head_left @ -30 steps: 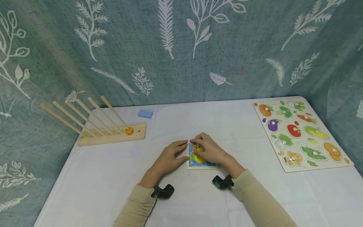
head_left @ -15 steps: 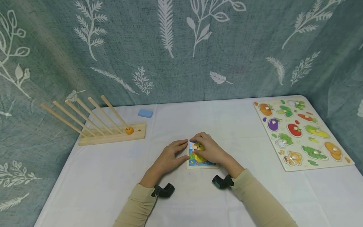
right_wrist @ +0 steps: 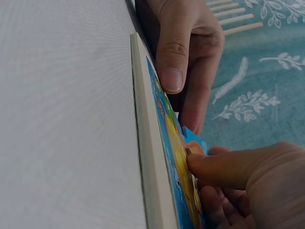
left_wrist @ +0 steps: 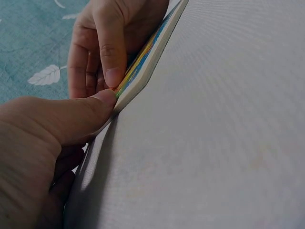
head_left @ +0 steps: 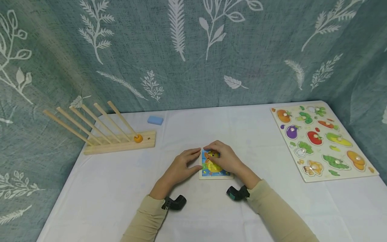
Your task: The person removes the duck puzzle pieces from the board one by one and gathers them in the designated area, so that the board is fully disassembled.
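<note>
Puzzle board (head_left: 214, 170) lies flat, just right of your left hand (head_left: 182, 166), whose thumb and fingers spread wide along that edge. It's under your right hand (head_left: 224, 157), which pinches a puzzle piece (right_wrist: 193, 144).

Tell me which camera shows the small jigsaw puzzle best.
The head view: it shows the jigsaw puzzle from above, though the right hand covers part. The left wrist view shows a slanted sliver; the right wrist, a wider one.
</note>
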`<state>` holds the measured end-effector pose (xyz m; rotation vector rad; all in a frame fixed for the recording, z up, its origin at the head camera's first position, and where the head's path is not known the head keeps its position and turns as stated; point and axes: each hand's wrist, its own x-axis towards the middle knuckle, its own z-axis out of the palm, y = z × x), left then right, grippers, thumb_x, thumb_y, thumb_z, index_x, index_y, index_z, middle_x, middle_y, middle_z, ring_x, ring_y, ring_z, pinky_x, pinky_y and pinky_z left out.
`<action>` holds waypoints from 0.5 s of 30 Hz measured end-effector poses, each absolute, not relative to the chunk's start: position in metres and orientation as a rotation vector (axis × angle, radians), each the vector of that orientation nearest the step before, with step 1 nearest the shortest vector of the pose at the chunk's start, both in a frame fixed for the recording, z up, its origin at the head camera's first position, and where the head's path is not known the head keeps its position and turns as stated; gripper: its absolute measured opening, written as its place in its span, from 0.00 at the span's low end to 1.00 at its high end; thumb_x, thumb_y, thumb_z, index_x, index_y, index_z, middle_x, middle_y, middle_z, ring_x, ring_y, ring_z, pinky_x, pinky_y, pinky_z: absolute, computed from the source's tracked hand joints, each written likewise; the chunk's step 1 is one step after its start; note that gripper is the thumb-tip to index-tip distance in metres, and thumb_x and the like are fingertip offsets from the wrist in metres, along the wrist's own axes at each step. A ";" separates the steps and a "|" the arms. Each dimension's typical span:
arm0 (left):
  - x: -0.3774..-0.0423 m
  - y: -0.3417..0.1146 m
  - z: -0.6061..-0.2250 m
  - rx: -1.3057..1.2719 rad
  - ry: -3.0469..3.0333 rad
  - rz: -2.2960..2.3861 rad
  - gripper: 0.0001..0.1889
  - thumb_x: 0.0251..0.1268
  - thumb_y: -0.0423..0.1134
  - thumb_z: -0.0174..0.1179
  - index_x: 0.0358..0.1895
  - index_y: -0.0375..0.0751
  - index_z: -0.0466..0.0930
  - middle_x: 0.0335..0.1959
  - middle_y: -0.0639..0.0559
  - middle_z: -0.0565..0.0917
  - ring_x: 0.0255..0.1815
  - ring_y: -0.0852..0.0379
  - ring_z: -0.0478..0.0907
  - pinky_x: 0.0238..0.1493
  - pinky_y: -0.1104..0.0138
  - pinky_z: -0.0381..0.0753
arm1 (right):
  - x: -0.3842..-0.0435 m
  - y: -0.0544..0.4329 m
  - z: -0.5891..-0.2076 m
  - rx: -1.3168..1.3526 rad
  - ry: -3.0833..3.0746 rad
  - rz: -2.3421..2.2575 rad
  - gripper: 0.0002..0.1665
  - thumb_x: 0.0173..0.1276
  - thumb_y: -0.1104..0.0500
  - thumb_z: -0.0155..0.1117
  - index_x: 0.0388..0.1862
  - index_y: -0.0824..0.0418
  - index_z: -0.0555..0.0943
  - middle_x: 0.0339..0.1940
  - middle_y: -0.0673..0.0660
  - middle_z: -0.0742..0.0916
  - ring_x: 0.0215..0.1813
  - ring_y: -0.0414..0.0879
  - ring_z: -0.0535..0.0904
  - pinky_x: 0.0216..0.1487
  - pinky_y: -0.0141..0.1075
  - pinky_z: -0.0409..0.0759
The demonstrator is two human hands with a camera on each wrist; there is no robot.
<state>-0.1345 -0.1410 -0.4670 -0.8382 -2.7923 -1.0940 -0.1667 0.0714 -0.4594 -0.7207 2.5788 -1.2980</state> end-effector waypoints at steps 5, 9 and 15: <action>-0.134 -0.142 -0.468 -0.829 -2.799 -1.098 0.30 0.57 0.41 0.67 0.61 0.30 0.72 0.64 0.43 0.74 0.66 0.46 0.69 0.66 0.55 0.70 | -0.167 0.071 -0.462 -0.720 2.618 -1.302 0.20 0.64 0.63 0.65 0.55 0.60 0.80 0.52 0.54 0.82 0.53 0.47 0.78 0.57 0.43 0.79; -0.134 -0.142 -0.468 -0.818 -2.812 -1.092 0.30 0.58 0.42 0.67 0.61 0.30 0.72 0.65 0.44 0.74 0.67 0.46 0.69 0.67 0.55 0.70 | -0.166 0.072 -0.464 -0.750 2.637 -1.293 0.19 0.65 0.61 0.65 0.55 0.61 0.80 0.52 0.54 0.82 0.54 0.47 0.79 0.58 0.43 0.79; -0.134 -0.141 -0.467 -0.810 -2.833 -1.091 0.30 0.58 0.42 0.66 0.62 0.31 0.72 0.65 0.45 0.73 0.67 0.46 0.68 0.67 0.55 0.69 | -0.166 0.073 -0.464 -0.823 2.668 -1.252 0.19 0.66 0.61 0.63 0.56 0.62 0.80 0.52 0.55 0.82 0.55 0.48 0.79 0.58 0.42 0.79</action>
